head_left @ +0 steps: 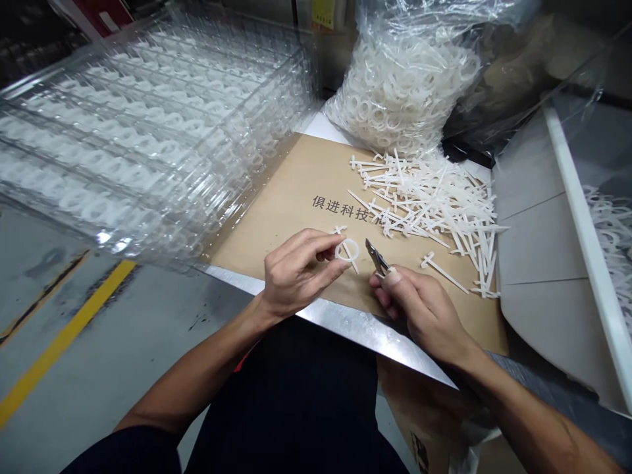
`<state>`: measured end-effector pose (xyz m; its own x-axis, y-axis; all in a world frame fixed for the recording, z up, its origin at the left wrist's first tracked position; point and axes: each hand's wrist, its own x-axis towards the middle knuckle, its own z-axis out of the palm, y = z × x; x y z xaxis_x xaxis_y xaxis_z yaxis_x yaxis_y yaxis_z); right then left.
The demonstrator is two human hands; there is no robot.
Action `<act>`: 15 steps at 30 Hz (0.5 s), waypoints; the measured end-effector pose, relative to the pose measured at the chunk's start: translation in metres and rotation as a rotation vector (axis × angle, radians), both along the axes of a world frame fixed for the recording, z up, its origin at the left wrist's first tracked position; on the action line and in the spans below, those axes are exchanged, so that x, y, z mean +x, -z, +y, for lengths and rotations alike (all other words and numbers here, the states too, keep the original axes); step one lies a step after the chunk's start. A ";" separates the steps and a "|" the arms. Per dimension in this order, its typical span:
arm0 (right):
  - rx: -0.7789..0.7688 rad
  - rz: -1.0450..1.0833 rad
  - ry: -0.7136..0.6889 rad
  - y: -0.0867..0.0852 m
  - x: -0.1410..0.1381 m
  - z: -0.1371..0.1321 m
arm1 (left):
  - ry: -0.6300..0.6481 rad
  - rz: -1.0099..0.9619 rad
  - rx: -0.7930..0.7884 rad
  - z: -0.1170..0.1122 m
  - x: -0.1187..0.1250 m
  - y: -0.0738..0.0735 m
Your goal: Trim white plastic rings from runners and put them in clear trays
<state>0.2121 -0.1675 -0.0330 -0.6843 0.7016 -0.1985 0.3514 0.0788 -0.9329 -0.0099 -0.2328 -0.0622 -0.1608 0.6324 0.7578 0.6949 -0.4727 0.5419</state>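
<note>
A white plastic ring [356, 251] is pinched between the thumb and forefinger of my left hand [299, 271]. A thin white stick [354, 264] shows through and below the ring, with a small cross-shaped end above it; I cannot tell whether it is joined to the ring or lies behind it. To the right, my right hand [419, 299] is closed around a pair of nippers [376, 255], their jaws pointing up and left, apart from the ring. Both hands are over a brown cardboard sheet [276, 197] with printed characters.
Loose white plastic sprues [429, 197] are heaped at the right, one lying nearer me. Behind them stands a clear bag [399, 92] full of white rings. Stacked clear trays [148, 118] of white parts occupy the left. A bin [567, 171] on the right holds more white pieces.
</note>
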 end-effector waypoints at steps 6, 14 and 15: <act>0.153 0.067 -0.029 0.010 0.004 -0.001 | -0.021 -0.026 0.028 -0.001 -0.001 -0.001; 0.877 0.167 -0.188 0.020 0.003 0.008 | -0.049 -0.069 0.094 -0.001 -0.003 0.000; 0.914 0.167 -0.215 0.021 0.002 0.008 | -0.053 -0.077 0.092 -0.001 -0.003 0.000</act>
<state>0.2144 -0.1590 -0.0537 -0.7867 0.3923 0.4767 0.1118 0.8499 -0.5149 -0.0129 -0.2342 -0.0623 -0.2518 0.5495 0.7966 0.6783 -0.4870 0.5503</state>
